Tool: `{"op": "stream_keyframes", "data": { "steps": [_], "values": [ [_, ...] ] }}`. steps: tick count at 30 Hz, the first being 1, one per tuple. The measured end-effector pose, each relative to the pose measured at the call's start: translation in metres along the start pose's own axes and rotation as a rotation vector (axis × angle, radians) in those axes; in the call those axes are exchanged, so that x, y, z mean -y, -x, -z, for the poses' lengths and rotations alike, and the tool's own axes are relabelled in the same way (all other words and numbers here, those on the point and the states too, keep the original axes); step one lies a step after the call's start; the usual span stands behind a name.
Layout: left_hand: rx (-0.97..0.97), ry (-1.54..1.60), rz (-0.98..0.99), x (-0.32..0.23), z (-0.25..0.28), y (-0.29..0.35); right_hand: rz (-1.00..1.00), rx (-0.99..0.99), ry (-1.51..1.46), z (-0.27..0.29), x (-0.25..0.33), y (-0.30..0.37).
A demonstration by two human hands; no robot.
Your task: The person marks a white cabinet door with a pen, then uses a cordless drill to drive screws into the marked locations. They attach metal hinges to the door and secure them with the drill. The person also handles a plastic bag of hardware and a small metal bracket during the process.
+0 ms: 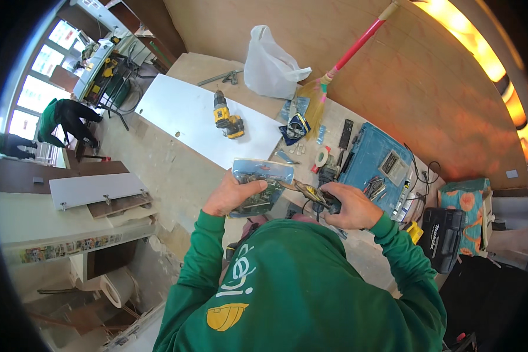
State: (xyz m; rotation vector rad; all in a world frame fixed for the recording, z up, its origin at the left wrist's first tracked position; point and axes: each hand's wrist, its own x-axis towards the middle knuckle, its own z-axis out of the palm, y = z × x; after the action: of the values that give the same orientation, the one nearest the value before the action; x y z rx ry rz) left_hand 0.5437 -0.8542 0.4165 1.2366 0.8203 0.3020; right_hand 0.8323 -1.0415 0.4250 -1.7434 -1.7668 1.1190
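Observation:
My left hand point(232, 193) is closed on the side of a clear plastic packet point(263, 170) with a blue top strip, its thumb across the front. Small dark pieces show inside the packet, too blurred to name. In my right hand point(355, 205) is a pliers-like hand tool point(308, 190) with dark handles. Its jaws point left and meet the packet's right edge; whether they grip it I cannot tell. Beyond the packet, a yellow and black cordless drill point(233, 125) lies on a white board point(176, 111).
Right of my hands are a blue tool case point(358, 161), a tape roll point(321, 156) and loose small tools. A broom point(311, 102) and white plastic bag point(270, 64) stand at the back. A black case point(442, 240) sits far right. Another person point(70, 120) bends over at far left.

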Motion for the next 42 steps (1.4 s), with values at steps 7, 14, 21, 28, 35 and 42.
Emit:
{"op": "stream_keyframes", "data": {
  "steps": [7,14,21,28,35,42],
  "values": [
    [0.075,-0.110,0.045,-0.007,0.003,-0.002,0.058,-0.014,-0.006,-0.004,0.005,-0.009],
    [0.049,-0.085,0.011,0.003,-0.003,-0.010,0.047,0.012,-0.036,-0.008,0.002,-0.010],
    [0.053,-0.252,0.063,-0.001,-0.010,-0.012,0.041,-0.040,0.010,-0.013,0.001,-0.008],
    [0.046,-0.271,0.018,0.007,-0.012,-0.015,-0.022,0.053,-0.058,-0.013,0.002,-0.011],
    [0.112,-0.304,0.066,0.000,-0.024,-0.008,0.094,-0.097,0.006,-0.020,0.001,-0.012],
    [0.189,-0.127,0.032,0.009,-0.023,-0.010,0.046,0.004,-0.040,-0.014,0.001,-0.014]
  ]
}}
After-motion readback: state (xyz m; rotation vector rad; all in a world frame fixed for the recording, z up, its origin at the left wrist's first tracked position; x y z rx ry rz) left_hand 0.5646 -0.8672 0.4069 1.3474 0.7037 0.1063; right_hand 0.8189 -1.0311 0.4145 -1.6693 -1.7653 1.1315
